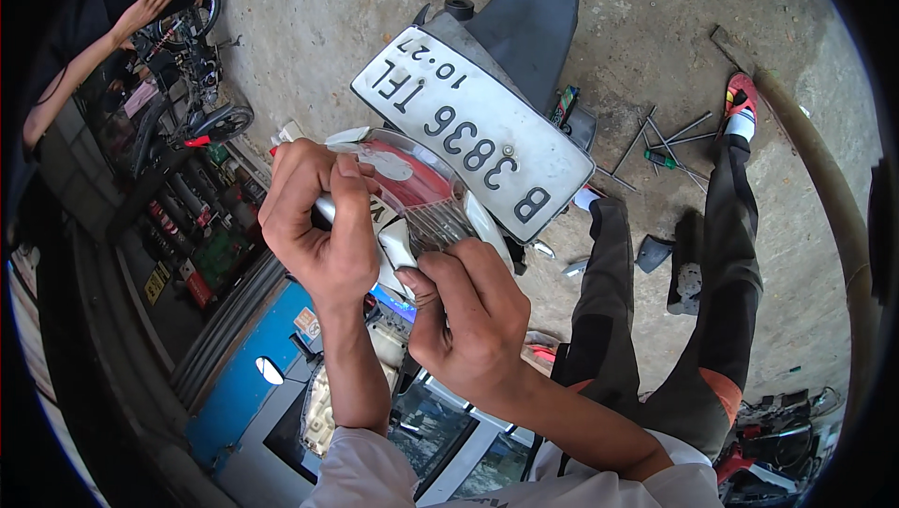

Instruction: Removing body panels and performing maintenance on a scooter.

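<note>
Below me is the tail of a motorbike, with a red and clear tail light [409,174], a white number plate [473,133] and a dark mudguard [532,26] beyond. My left hand [323,213] is closed at the left side of the light, fingers curled and thumb pressed in; a white part shows between its fingers, but what it grips is mostly hidden. My right hand [473,311] pinches a white plastic piece [398,244] near the light's near edge, thumb against bent fingers. The two hands are close together but apart.
Several T-handle wrenches [660,147] lie on the concrete floor at right, beside my red shoe [740,96]. A long curved pole [824,180] runs along the right. Another person's hand [148,7] and a motorbike [192,105] are at upper left. Near my left arm is a blue panel [245,372].
</note>
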The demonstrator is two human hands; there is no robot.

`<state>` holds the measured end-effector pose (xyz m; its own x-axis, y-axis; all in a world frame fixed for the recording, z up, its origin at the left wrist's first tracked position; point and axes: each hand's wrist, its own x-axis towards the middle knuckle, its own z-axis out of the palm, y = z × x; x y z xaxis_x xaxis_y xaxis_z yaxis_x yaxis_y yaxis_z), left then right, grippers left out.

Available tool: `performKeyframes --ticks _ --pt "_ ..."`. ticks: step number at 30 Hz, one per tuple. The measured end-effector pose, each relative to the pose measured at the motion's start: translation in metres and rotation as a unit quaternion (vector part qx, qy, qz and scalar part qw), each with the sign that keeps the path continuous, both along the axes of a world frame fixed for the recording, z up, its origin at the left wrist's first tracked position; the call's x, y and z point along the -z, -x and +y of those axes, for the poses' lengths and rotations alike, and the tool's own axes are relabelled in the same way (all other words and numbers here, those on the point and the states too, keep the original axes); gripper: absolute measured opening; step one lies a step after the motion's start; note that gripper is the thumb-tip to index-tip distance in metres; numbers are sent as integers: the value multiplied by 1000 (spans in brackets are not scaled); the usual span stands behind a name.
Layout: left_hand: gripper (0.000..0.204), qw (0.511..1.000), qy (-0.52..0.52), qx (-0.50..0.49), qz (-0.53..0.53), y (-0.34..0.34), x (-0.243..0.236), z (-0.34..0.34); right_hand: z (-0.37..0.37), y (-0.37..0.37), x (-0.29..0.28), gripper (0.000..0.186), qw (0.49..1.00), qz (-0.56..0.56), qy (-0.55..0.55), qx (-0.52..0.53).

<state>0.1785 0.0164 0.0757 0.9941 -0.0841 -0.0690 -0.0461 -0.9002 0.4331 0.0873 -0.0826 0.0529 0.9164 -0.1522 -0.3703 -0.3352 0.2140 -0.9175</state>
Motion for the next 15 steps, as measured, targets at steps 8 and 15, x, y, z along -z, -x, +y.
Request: performKeyframes --ticks 8,15 --pt "15 999 -4 -43 4 -3 4 -3 -7 0 2 15 999 -12 3 -43" --pt "14 999 24 -32 22 -6 0 -2 -10 5 7 18 997 -22 -32 -60"
